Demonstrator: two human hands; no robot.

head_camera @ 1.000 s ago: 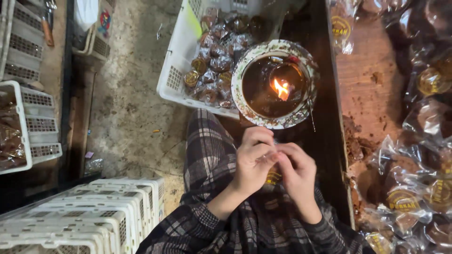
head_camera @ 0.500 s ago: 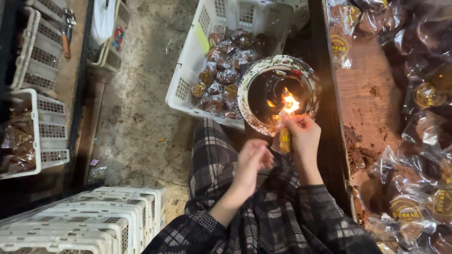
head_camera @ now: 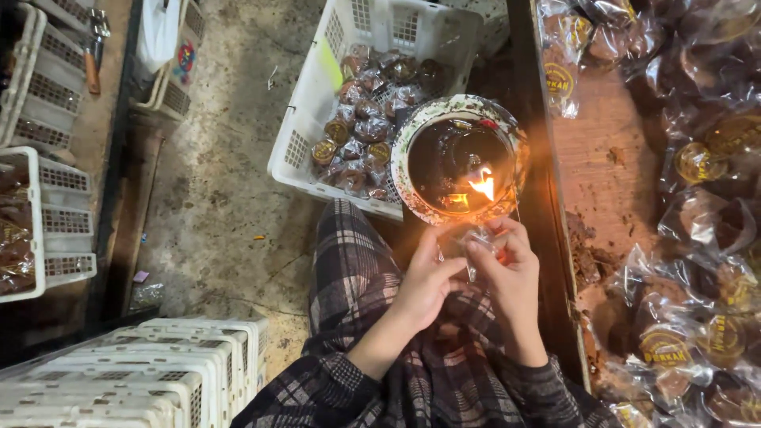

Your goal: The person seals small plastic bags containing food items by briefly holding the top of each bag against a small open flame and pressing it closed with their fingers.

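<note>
Beside flame, hands seemingly pinching wrapper

White crate of wrapped cakes left of flame bowl; wooden table with wrapped cakes right of it; stacked white crates far lower left.

A bowl holding a flame sits just beyond both hands, left hand beside right hand. Behind and left of the bowl, a crate on the floor holds wrapped pieces. At right, the surface carries wrapped packets. Stacked crates lie at near left.
</note>
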